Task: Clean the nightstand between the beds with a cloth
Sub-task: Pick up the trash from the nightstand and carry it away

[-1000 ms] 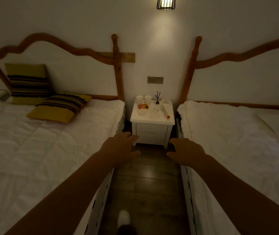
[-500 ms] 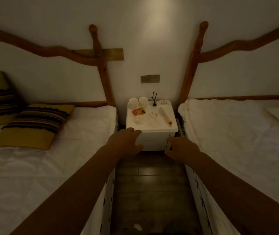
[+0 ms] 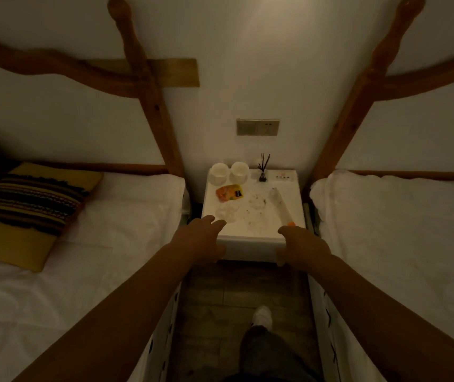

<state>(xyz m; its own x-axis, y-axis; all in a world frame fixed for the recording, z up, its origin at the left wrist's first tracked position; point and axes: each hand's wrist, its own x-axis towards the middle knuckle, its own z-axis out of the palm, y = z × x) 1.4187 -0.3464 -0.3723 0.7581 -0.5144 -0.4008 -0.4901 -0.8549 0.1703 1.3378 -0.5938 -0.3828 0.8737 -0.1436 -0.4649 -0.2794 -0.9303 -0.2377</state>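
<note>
The white nightstand (image 3: 250,245) stands against the wall between two beds, its top dirty with crumbs and stains. On it sit two white cups (image 3: 228,173), an orange snack packet (image 3: 229,192), crumpled clear wrap (image 3: 227,211), a reed diffuser (image 3: 262,168) and a long pale tube with an orange cap (image 3: 281,205). My left hand (image 3: 202,239) hovers at the front left corner, fingers stretched out and empty. My right hand (image 3: 301,244) hangs at the front right corner, loosely curled and empty. No cloth is in view.
White-sheeted beds (image 3: 104,230) flank a narrow wooden floor aisle (image 3: 220,299). Striped yellow pillows (image 3: 27,208) lie on the left bed. Wooden headboard posts (image 3: 151,106) and a wall switch plate (image 3: 257,127) sit behind the nightstand. My leg and white shoe (image 3: 261,318) are in the aisle.
I have walked up the aisle; the nightstand is much nearer and both hands now reach its front corners. The view has tilted downward.
</note>
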